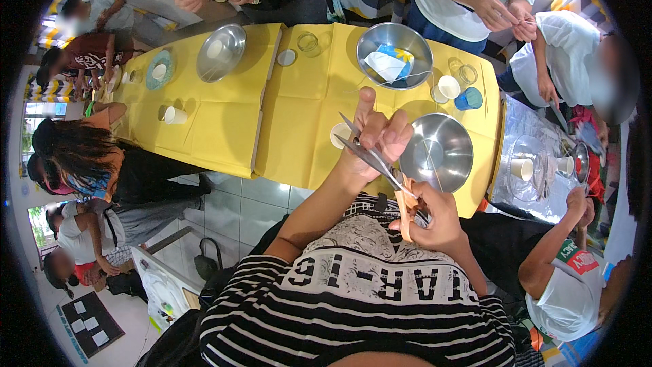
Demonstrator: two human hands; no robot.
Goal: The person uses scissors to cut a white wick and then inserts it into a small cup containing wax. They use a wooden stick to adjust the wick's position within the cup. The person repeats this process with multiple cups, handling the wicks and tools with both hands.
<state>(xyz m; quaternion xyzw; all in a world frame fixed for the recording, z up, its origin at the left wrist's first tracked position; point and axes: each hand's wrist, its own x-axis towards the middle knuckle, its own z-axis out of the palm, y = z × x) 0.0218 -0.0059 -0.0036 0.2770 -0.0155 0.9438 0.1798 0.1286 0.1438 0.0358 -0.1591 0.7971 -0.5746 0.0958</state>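
Observation:
My right hand is closed around the orange handles of a pair of scissors. The metal blades are spread apart and point up and left, across my left hand. One finger of that hand is raised, while the others curl beside the blades. Anything thin between those curled fingers is too small to make out. A white paper cup stands just behind the blades, partly covered by my left hand. Right of my hands, an empty-looking steel bowl rests on the yellow-covered table with a thin strand in it.
A second steel bowl holds a blue, yellow and white packet. Near it stand a white cup, a blue glass and glass jars. Another steel bowl sits farther left. Several people work around the tables.

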